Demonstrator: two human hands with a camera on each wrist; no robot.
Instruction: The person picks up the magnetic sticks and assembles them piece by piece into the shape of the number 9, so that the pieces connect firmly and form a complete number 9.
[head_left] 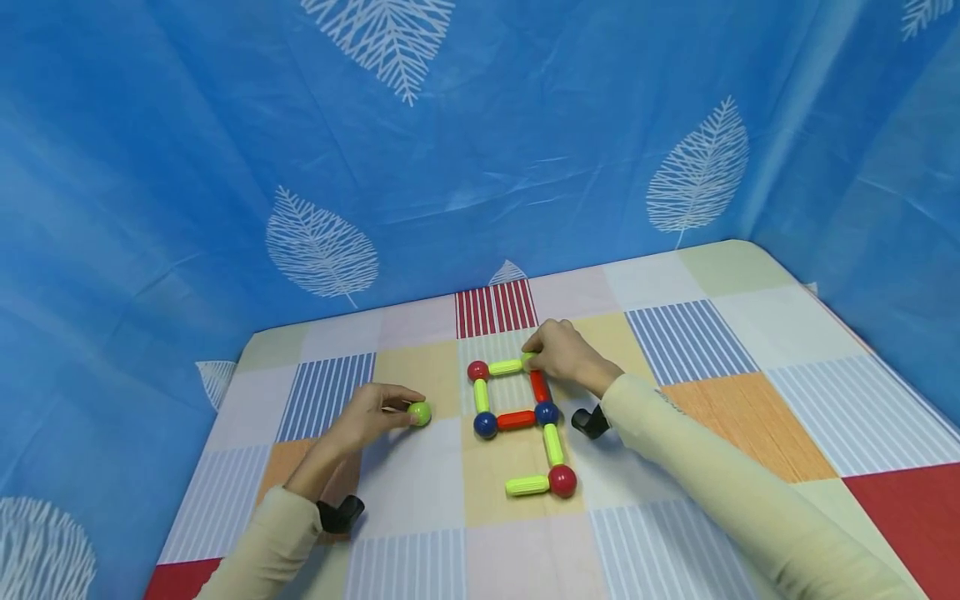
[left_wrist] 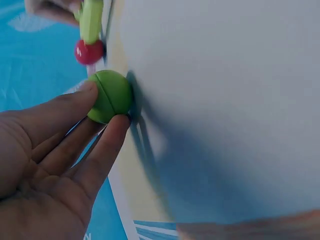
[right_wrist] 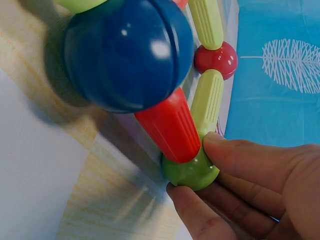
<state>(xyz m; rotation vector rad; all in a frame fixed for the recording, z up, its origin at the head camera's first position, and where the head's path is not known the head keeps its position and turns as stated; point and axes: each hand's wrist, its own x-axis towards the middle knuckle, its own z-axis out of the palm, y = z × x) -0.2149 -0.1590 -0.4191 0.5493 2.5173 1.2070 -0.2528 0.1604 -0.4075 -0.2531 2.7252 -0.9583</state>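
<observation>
My left hand [head_left: 372, 413] pinches a loose green ball [head_left: 421, 414] between thumb and fingers, close over the cloth on the left. In the left wrist view a seam runs round this ball [left_wrist: 111, 95]. My right hand [head_left: 564, 354] grips another green ball [right_wrist: 190, 174] at the far right corner of a flat figure of rods and balls. From that ball a red rod [head_left: 539, 386] runs to a blue ball [head_left: 547, 412], and a yellow-green rod [head_left: 506, 367] runs to a red ball [head_left: 477, 370]. The right fingers mostly hide this corner ball in the head view.
A second blue ball [head_left: 485, 425] and a red rod [head_left: 516, 420] close the figure's square. Its tail has a yellow-green rod [head_left: 553, 445], a red ball [head_left: 562, 481] and another rod [head_left: 527, 485] pointing left. A patchwork cloth [head_left: 408, 475] covers the table; blue curtains [head_left: 487, 167] stand behind.
</observation>
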